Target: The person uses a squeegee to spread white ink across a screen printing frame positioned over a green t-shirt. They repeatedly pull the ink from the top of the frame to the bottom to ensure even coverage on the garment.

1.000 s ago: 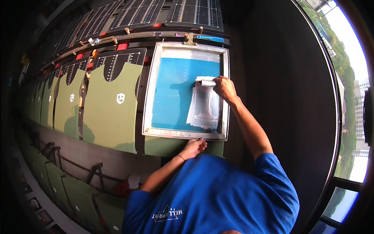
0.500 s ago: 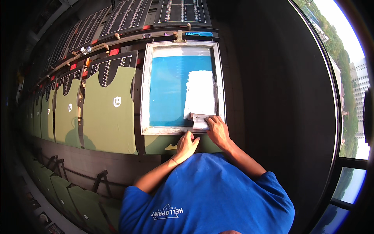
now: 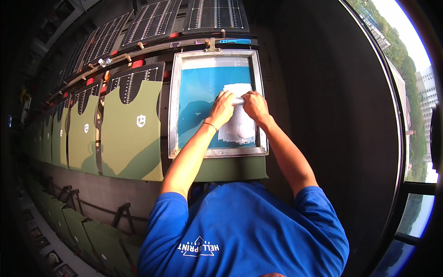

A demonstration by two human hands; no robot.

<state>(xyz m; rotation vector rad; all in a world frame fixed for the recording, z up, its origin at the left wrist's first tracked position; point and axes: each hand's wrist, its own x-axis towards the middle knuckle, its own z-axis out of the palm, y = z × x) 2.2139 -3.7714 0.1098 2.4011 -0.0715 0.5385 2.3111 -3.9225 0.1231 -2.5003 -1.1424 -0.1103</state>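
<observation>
A metal-framed printing screen [image 3: 172, 106] with blue mesh [image 3: 198, 83] lies over an olive-green shirt [image 3: 230, 170], whose lower part shows below the frame. On the right half of the mesh spreads a patch of white ink [image 3: 236, 122]. My left hand [image 3: 222, 109] and my right hand [image 3: 256, 107] both grip a squeegee [image 3: 238, 101] near the top of that patch. Fingers of each hand wrap over its ends, so only the middle of its pale handle shows. Whatever print lies under the screen is hidden.
Left of the screen, olive shirts [image 3: 131, 134] with white shield prints lie on black boards [image 3: 138, 76]. A rail [image 3: 157, 47] with pegs runs behind, holding a blue tool [image 3: 235, 41] and a small clear container [image 3: 105, 61]. More boards [image 3: 214, 16] stand beyond; windows [image 3: 417, 115] are at right.
My right hand has carried the squeegee from the screen's near edge to the far part of the ink. My left hand has come up from below the frame and taken hold of it too.
</observation>
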